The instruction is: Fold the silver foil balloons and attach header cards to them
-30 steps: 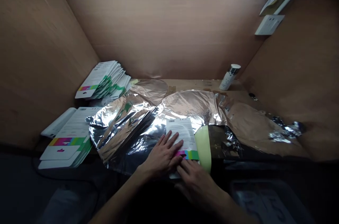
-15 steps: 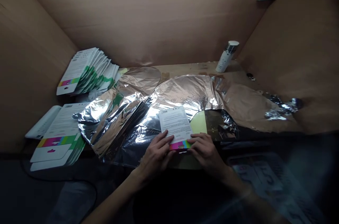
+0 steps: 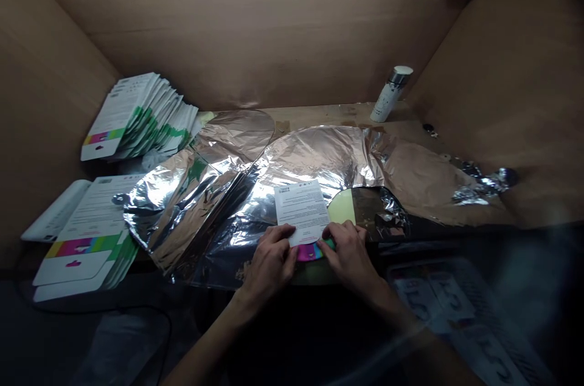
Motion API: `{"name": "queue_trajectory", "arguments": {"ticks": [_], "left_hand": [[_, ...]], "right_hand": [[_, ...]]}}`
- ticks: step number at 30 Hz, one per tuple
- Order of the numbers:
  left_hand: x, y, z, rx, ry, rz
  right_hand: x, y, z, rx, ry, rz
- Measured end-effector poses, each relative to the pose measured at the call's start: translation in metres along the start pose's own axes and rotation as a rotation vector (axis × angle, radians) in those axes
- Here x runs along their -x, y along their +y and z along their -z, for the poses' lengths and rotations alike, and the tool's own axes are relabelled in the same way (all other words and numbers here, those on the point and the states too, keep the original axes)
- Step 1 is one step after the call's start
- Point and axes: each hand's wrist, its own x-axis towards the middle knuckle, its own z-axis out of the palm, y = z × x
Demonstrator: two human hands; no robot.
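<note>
A white printed card [image 3: 302, 210] with a pink and green colour band along its near edge lies on crinkled silver foil sheets [image 3: 237, 182]. My left hand [image 3: 270, 263] pinches the card's near left corner, fingers closed on it. My right hand [image 3: 349, 255] grips the near right corner, fingers curled over the coloured band. A pale yellow-green round piece [image 3: 343, 208] shows from under the card's right side, partly hidden by foil and my hands.
Two stacks of the same printed cards sit at left: a fanned stack [image 3: 137, 115] at the back and a flat stack [image 3: 86, 237] nearer. A white bottle [image 3: 391, 94] stands at the back right. Crumpled foil [image 3: 483, 182] lies at right. Brown board walls [image 3: 255, 27] enclose the bench.
My left hand went from lying flat on the card to pinching its near edge. My right hand moved up onto the card's right corner. The view tilted downward.
</note>
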Motion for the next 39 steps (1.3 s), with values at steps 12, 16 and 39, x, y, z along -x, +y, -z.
{"name": "queue_trajectory", "arguments": {"ticks": [12,16,39], "left_hand": [[-0.02,-0.028,0.019,-0.167,0.076,0.078],[-0.03,-0.037,0.022,-0.214,0.109,0.092],[-0.037,-0.04,0.019,-0.143,0.178,0.133]], "right_hand": [[-0.035,0.041,0.026,-0.104,0.201,-0.001],[-0.063,0.051,0.035,0.063,0.104,0.06],[-0.087,0.036,0.021,0.138,-0.032,0.079]]}}
